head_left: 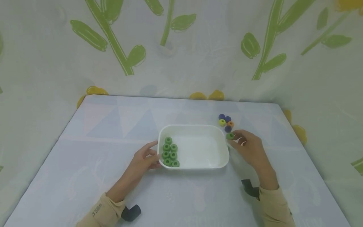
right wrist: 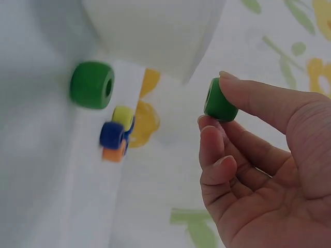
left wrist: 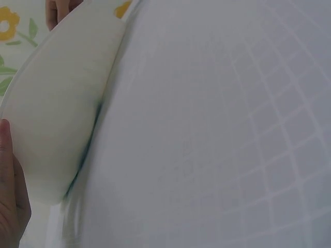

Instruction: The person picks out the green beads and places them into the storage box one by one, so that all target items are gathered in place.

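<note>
My right hand [head_left: 249,148] pinches a green bead [right wrist: 222,101] between thumb and fingertips, just off the right end of a white tray [head_left: 202,146]. The bead's hole shows from the side. At the opposite end, my left hand [head_left: 146,157] holds the tray by its edge, thumb near the rim; the left wrist view shows only part of this hand [left wrist: 10,191]. Inside the tray, several green beads [head_left: 173,147] are grouped along the left end. Another green bead [right wrist: 93,85] lies on the table close to the tray's right end, mostly hidden in the head view.
Beyond the right hand lies a small cluster of beads: a yellow-green one [head_left: 222,122], an orange one [head_left: 231,124] and several dark blue ones [head_left: 228,129]. The pale table [head_left: 99,164] ends at a patterned curtain [head_left: 181,56] behind.
</note>
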### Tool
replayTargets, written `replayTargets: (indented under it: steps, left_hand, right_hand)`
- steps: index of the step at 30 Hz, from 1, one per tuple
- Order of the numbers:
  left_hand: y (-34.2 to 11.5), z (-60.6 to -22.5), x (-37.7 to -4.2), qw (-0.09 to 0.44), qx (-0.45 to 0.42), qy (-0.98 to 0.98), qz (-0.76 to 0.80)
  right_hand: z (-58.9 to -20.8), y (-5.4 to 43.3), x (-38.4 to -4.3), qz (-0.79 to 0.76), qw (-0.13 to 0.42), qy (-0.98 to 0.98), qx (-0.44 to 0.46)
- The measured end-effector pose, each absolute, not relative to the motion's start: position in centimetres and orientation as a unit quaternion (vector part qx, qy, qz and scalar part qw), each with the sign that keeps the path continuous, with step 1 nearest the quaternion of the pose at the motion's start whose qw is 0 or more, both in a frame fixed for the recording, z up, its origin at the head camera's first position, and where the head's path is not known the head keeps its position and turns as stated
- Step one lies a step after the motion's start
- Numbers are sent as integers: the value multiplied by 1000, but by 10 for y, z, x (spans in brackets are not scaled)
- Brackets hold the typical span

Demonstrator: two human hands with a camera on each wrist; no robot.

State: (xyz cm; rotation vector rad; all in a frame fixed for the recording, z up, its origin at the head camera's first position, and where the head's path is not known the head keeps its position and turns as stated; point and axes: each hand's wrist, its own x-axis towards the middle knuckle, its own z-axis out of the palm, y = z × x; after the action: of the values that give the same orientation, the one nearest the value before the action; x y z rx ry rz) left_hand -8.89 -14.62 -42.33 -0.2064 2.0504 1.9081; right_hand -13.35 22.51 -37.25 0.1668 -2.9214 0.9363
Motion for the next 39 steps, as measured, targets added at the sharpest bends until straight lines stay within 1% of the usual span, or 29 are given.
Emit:
replayTargets:
  steps: [5, 13, 16, 23, 27, 31, 39]
  left_hand:
    - [-146, -422, -88, 168, -73, 720, 669]
    - [-146, -422, -90, 167, -71, 719, 671]
    - [-147, -424, -90, 166, -67, 719, 672]
    - [-146, -428, -91, 167, -76, 721, 668]
    - [-146, -429, -91, 166, -75, 720, 670]
    - [-147, -427, -90, 165, -70, 718, 673]
    - [-148, -427, -90, 166, -68, 715, 676]
  right_hand:
    - [-368, 204, -132, 306, 25, -949, 77]
    - [-384, 172, -133, 302, 26, -938, 170]
    - [-390, 162, -136, 296, 4, -937, 184]
    - [-406, 139, -144, 254, -90, -945, 183]
    - [-411, 127, -146, 248, -130, -944, 176]
    - [-412, 118, -147, 240, -149, -944, 173]
    - [-411, 106, -151, 243, -154, -943, 170]
